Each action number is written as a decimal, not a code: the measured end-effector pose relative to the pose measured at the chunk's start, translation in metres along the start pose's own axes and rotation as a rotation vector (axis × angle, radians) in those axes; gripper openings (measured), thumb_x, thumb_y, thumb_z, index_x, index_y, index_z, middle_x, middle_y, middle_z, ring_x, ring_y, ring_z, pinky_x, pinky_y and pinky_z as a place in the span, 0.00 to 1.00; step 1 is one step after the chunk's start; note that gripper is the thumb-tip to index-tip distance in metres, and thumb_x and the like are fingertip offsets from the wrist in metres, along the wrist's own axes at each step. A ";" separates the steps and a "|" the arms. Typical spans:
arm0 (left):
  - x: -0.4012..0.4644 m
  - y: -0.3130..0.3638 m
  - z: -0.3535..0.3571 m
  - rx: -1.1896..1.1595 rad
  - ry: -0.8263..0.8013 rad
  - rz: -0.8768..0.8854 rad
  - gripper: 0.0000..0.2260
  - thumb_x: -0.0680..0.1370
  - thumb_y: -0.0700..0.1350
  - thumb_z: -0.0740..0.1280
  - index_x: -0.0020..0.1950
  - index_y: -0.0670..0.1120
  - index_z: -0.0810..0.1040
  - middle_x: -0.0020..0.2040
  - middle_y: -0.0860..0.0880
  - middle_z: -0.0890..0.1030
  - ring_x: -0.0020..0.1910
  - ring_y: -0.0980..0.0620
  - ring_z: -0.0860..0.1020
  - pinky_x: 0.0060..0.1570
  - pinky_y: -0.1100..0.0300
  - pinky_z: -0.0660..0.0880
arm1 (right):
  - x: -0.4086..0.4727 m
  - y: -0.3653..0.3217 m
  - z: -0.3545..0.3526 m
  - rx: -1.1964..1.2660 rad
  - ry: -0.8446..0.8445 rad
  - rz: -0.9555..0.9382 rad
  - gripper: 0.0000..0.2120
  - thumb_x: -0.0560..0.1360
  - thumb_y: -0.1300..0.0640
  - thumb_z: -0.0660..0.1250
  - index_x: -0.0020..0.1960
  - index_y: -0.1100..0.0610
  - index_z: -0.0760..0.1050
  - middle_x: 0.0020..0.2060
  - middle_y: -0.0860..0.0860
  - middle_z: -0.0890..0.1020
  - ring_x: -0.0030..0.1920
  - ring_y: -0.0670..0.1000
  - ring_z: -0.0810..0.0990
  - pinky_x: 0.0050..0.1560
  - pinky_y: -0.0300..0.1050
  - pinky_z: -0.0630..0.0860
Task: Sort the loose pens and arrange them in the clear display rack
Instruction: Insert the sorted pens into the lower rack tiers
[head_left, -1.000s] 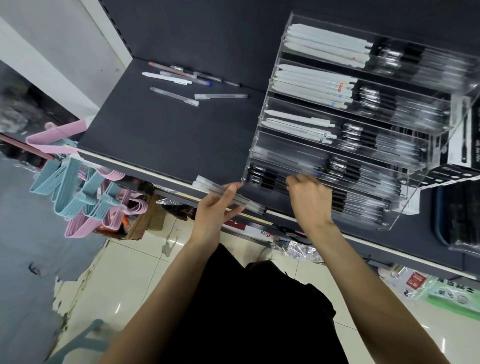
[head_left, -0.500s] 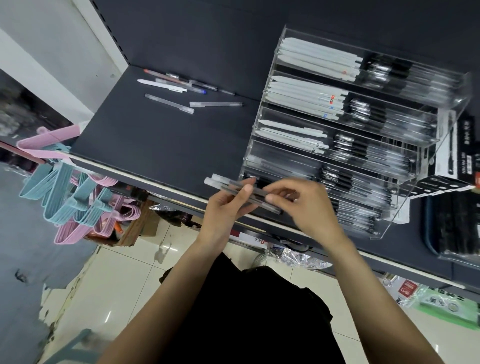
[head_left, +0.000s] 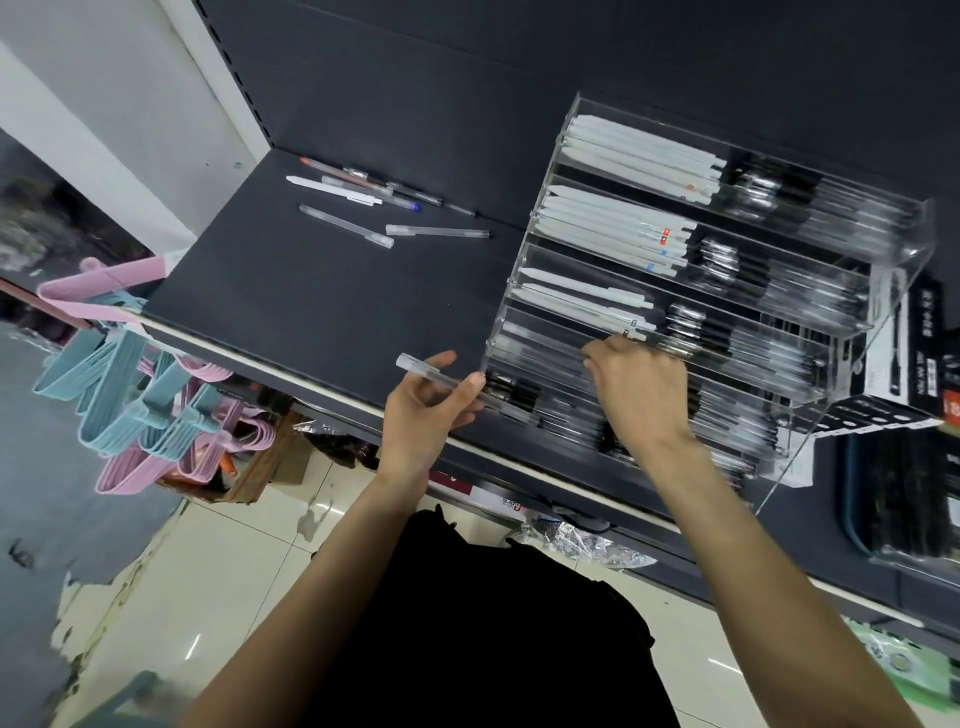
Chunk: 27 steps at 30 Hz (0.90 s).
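Note:
A clear tiered display rack (head_left: 906, 244) stands on the dark shelf, its rows filled with white, black and frosted pens. My left hand (head_left: 423, 410) grips a frosted clear pen (head_left: 421, 371) just left of the rack's lower front corner. My right hand (head_left: 641, 387) reaches into a lower row of the rack with fingers curled; what they hold is hidden and blurred. Several loose pens (head_left: 363, 189) lie at the back left of the shelf, among them a white pen (head_left: 332, 188) and two frosted ones (head_left: 345, 226).
The dark shelf (head_left: 311, 296) has a pale front edge. Pink and blue hangers (head_left: 135, 395) hang off its left end. Black pen boxes (head_left: 914, 364) stand right of the rack. Below are tiled floor, cartons and plastic wrap.
My right hand left the pens in my left hand and moved right into a lower rack row. Fewer pens remain in my left hand.

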<state>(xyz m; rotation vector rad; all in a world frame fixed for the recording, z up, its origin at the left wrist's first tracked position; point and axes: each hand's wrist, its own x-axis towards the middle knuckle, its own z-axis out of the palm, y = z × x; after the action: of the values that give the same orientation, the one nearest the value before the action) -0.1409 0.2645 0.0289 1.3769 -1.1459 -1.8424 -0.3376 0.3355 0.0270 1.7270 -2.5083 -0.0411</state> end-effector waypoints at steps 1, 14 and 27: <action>0.001 0.001 0.000 -0.006 0.003 0.015 0.08 0.74 0.42 0.72 0.52 0.44 0.79 0.49 0.42 0.82 0.38 0.57 0.82 0.40 0.64 0.79 | 0.000 -0.001 0.001 -0.008 -0.024 0.001 0.07 0.66 0.64 0.76 0.41 0.55 0.81 0.32 0.48 0.80 0.25 0.51 0.78 0.23 0.35 0.61; 0.002 0.006 0.007 -0.051 0.060 0.092 0.23 0.72 0.37 0.73 0.63 0.47 0.67 0.44 0.47 0.82 0.45 0.53 0.83 0.43 0.63 0.79 | -0.011 -0.013 -0.025 0.567 0.050 -0.009 0.10 0.78 0.56 0.64 0.57 0.54 0.80 0.50 0.48 0.83 0.45 0.48 0.83 0.44 0.40 0.78; 0.031 -0.010 0.022 1.116 0.137 1.009 0.12 0.78 0.50 0.64 0.56 0.45 0.79 0.50 0.50 0.81 0.51 0.50 0.76 0.46 0.56 0.76 | -0.032 0.021 -0.032 0.361 0.278 0.119 0.05 0.71 0.62 0.73 0.46 0.56 0.83 0.41 0.51 0.84 0.39 0.54 0.82 0.34 0.42 0.76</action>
<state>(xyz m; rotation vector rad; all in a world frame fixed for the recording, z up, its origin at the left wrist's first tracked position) -0.1712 0.2501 0.0081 0.9726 -2.3459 -0.3287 -0.3431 0.3735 0.0584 1.5524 -2.5106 0.6506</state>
